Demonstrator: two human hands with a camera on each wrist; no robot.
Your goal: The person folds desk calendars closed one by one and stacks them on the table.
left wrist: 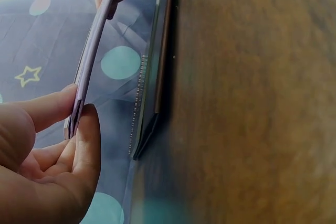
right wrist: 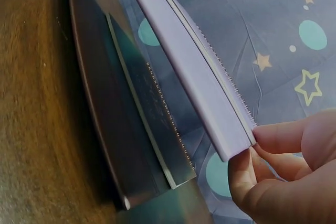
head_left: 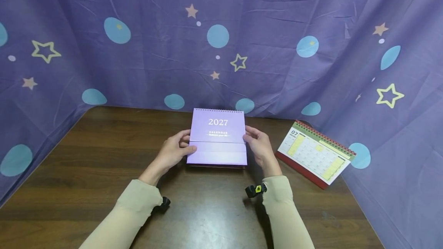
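A purple spiral-bound desk calendar (head_left: 217, 153) marked 2027 is held by its two side edges. My left hand (head_left: 174, 150) pinches the left edge, thumb in front and fingers behind; the left wrist view shows this hand (left wrist: 58, 156) gripping the folded, thin calendar (left wrist: 88, 59). On the opposite edge, my right hand (head_left: 260, 147) pinches with its thumb and fingers, as the right wrist view of the hand (right wrist: 281, 166) confirms. Below the purple calendar, with a gap between, lies a darker spiral-bound calendar (right wrist: 142, 129), almost wholly hidden in the head view.
To the right, a desk calendar (head_left: 313, 155) with a red base and a green-topped July page lies at an angle on the brown wooden table (head_left: 114, 153). A purple curtain (head_left: 270, 22) with stars and blue dots hangs behind and along both sides.
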